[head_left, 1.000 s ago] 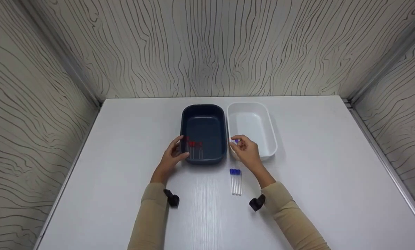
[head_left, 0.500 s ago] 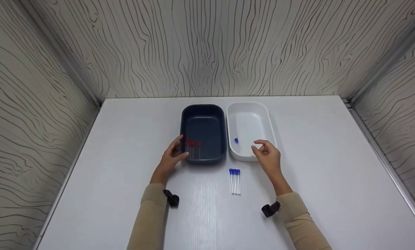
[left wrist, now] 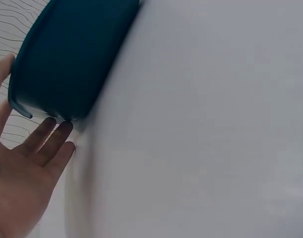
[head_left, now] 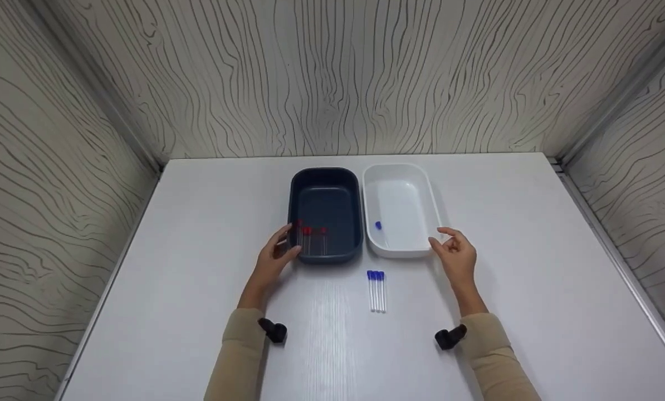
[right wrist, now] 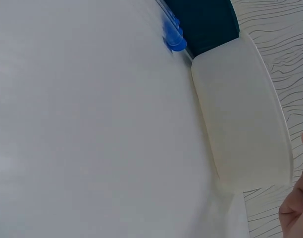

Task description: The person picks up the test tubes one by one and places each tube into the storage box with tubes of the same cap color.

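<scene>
My left hand is at the left front corner of a dark blue tray. In the left wrist view, the left hand has fairly straight fingers at the tray's side. Thin clear tubes with red caps lie inside this tray. Beside it stands a white tray with one blue-capped clear tube in it. At the white tray's right front corner is my right hand, thumb and forefinger apart, holding nothing. The right wrist view catches only part of the right hand.
Three blue-capped clear tubes lie side by side on the white table, in front of the trays. A wood-patterned wall rises behind the table, with side walls left and right. Small black cameras sit on both wrists.
My right hand has let go of a blue-capped tube inside the white tray and moved right to that tray's corner. The left hand has shifted slightly toward me at the dark tray.
</scene>
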Available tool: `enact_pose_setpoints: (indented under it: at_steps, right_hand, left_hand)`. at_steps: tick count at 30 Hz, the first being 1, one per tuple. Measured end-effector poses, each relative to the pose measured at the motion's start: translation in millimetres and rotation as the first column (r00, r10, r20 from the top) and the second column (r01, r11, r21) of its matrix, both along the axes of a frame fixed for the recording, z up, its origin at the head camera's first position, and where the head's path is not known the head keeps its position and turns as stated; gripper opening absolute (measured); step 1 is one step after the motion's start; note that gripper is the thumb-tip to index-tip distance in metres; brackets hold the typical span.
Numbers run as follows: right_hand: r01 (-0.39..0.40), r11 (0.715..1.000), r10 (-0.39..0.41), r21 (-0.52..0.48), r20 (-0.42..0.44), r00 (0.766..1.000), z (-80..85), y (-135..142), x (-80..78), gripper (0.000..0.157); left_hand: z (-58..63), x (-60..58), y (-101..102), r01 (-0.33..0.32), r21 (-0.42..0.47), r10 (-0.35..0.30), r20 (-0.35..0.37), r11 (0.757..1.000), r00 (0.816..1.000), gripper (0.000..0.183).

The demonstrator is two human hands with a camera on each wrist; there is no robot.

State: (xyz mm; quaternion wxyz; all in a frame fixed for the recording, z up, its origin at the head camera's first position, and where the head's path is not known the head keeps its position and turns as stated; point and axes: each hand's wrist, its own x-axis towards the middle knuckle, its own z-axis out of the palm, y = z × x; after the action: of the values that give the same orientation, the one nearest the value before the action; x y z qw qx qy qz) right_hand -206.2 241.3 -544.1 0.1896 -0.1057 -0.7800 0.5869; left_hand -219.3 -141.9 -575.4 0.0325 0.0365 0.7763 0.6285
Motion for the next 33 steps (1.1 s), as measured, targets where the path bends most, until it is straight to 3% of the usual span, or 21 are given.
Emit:
enact_pose_setpoints:
  at_steps: [4, 8, 11, 16, 19, 23, 27, 33]
  right_hand:
    - [0.001, 1.0, -0.001, 0.003, 0.022, 1.0, -10.2, 6.7, -2.8, 0.029]
    - [-0.064, 0.998, 0.064, -0.011, 0.088, 0.994, -14.8, 11.9, -4.4, 0.035]
    - [-0.123, 0.992, 0.127, -0.034, 0.151, 0.98, -16.4, 15.8, -6.2, 0.042]
    - [-0.19, 0.976, 0.21, -0.105, 0.227, 0.951, -18.6, 22.2, -9.9, 0.053]
    - [-0.251, 0.952, 0.289, -0.176, 0.236, 0.928, -19.5, 26.1, -11.7, 0.06]
    - [-0.343, 0.894, 0.406, -0.288, 0.202, 0.891, -22.3, 30.6, -13.5, 0.07]
    - [-0.404, 0.85, 0.475, -0.338, 0.162, 0.865, -26.2, 34.1, -14.4, 0.076]
    - [-0.434, 0.826, 0.515, -0.36, 0.166, 0.841, -27.0, 34.3, -14.9, 0.075]
  left_hand:
    - [3.6, 10.7, -1.7, 0.01, -0.008, -0.01, -0.038, 1.0, 0.999, 0.056]
    - [15.1, 26.1, -3.5, 0.032, 0.029, -0.03, -0.07, 0.999, 0.997, 0.057]
    - [23.5, 36.9, -4.5, 0.034, 0.031, -0.031, -0.083, 0.999, 0.996, 0.056]
    - [30.2, 50.1, -4.2, 0.018, -0.049, -0.024, -0.116, 0.999, 0.993, 0.051]
    - [32.0, 57.2, -2.8, 0.003, -0.087, -0.015, -0.146, 0.996, 0.989, 0.046]
    - [33.5, 66.6, -0.3, 0.005, -0.108, -0.025, -0.187, 0.994, 0.982, 0.04]
    - [34.7, 74.1, 3.7, 0.051, -0.144, -0.08, -0.205, 0.988, 0.975, 0.035]
    - [32.9, 78.7, 12.2, 0.142, -0.211, -0.188, -0.217, 0.967, 0.958, 0.035]
